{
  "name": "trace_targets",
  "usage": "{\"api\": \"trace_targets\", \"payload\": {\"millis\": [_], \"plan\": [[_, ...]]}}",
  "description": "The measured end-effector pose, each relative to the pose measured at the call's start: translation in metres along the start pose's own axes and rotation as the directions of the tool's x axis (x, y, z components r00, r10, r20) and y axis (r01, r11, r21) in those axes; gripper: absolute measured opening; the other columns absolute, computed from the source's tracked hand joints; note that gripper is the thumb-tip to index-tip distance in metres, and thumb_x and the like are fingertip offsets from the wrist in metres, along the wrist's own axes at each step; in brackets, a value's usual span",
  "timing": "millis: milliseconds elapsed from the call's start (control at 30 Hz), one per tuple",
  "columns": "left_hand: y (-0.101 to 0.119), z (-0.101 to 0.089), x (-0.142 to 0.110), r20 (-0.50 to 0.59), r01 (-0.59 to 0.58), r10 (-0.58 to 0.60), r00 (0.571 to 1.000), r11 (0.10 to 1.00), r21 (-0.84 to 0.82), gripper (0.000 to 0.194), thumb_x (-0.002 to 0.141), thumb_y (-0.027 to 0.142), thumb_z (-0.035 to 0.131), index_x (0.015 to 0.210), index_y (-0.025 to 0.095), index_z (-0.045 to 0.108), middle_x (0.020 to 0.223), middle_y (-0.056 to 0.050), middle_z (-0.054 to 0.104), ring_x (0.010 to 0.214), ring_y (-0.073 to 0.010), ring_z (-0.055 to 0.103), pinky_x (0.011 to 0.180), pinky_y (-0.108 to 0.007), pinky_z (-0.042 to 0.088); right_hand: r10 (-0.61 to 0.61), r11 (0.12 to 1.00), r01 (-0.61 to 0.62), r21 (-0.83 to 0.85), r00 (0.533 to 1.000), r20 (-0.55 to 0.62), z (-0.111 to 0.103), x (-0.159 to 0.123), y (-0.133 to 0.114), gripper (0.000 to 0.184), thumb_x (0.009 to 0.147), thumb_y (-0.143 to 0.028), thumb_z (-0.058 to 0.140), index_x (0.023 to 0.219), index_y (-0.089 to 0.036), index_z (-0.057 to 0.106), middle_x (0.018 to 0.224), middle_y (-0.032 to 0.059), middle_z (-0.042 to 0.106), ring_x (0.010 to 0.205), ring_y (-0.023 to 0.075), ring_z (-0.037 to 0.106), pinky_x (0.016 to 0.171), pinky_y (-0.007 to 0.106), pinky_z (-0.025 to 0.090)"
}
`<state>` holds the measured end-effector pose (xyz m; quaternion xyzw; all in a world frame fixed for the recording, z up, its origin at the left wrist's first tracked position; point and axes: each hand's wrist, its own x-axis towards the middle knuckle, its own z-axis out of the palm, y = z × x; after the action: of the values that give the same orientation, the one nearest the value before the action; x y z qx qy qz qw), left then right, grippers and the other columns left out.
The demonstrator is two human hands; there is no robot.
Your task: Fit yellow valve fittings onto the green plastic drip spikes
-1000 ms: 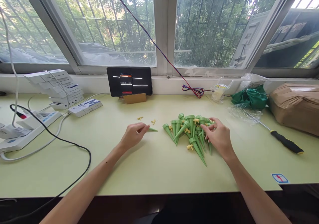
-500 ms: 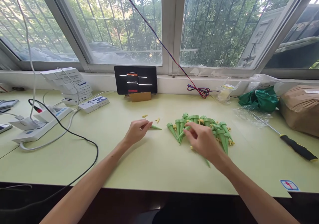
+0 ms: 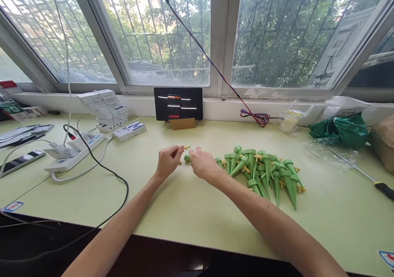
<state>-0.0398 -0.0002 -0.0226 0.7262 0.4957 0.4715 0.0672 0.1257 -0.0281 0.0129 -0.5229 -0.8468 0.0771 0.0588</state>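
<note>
My left hand [image 3: 168,161] is closed in a pinch above the table, its fingertips close to my right hand's. Whatever sits between those fingertips is too small to make out. My right hand [image 3: 203,164] has its fingers curled around a green plant watering spike [image 3: 187,157]; only the capped end shows, and the hand hides the rest. Just behind the fingertips lies a small yellow T-shaped valve [image 3: 187,147]. To the right of my right hand spreads a pile of green watering spikes [image 3: 250,156], with yellow valves among them.
At the back stands a tablet [image 3: 178,104] on a cardboard support. White boxes [image 3: 104,108], a power strip [image 3: 76,154] and a black cable [image 3: 123,176] are on the left. A green bag [image 3: 338,130] and a screwdriver [image 3: 383,188] lie at right.
My right hand has left the pile and moved left, up to my left hand. The left hand stays near its place. The camera view has turned slightly left.
</note>
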Motion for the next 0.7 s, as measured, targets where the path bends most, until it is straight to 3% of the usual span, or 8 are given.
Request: {"api": "trace_targets", "payload": {"millis": [267, 500, 700], "plan": [[-0.007, 0.0, -0.001, 0.005, -0.001, 0.0, 1.0, 0.999, 0.033, 0.038, 0.093, 0.039, 0.053, 0.064, 0.017, 0.064, 0.051, 0.003, 0.05, 0.048, -0.0104, 0.038, 0.051, -0.024, 0.034, -0.039, 0.999, 0.038, 0.006, 0.999, 0.001, 0.02, 0.004, 0.004, 0.024, 0.094, -0.018, 0.054, 0.117, -0.013, 0.055, 0.113, 0.0169, 0.059, 0.093, 0.0249, 0.068, 0.074, 0.031, 0.05], [-0.008, -0.002, 0.001, 0.018, -0.001, 0.0, 1.0, 0.998, 0.058, 0.04, 0.092, 0.042, 0.052, 0.063, 0.017, 0.064, 0.048, 0.003, 0.046, 0.047, -0.0105, 0.038, 0.049, -0.023, 0.033, -0.087, 0.995, 0.085, 0.056, 0.996, 0.029, 0.017, 0.003, 0.004, 0.031, 0.088, -0.001, 0.048, 0.115, -0.012, 0.059, 0.111, 0.0172, 0.065, 0.101, 0.025, 0.067, 0.079, 0.031, 0.05], [-0.011, -0.001, 0.002, 0.059, -0.01, 0.007, 0.998, 0.998, 0.054, 0.041, 0.091, 0.042, 0.052, 0.061, 0.017, 0.064, 0.047, 0.004, 0.045, 0.045, -0.0102, 0.038, 0.048, -0.022, 0.032, -0.076, 0.992, 0.069, 0.106, 0.995, 0.067, 0.014, 0.002, 0.004, 0.03, 0.087, 0.003, 0.047, 0.108, -0.013, 0.062, 0.115, 0.0175, 0.065, 0.104, 0.0232, 0.065, 0.083, 0.031, 0.05]]}}
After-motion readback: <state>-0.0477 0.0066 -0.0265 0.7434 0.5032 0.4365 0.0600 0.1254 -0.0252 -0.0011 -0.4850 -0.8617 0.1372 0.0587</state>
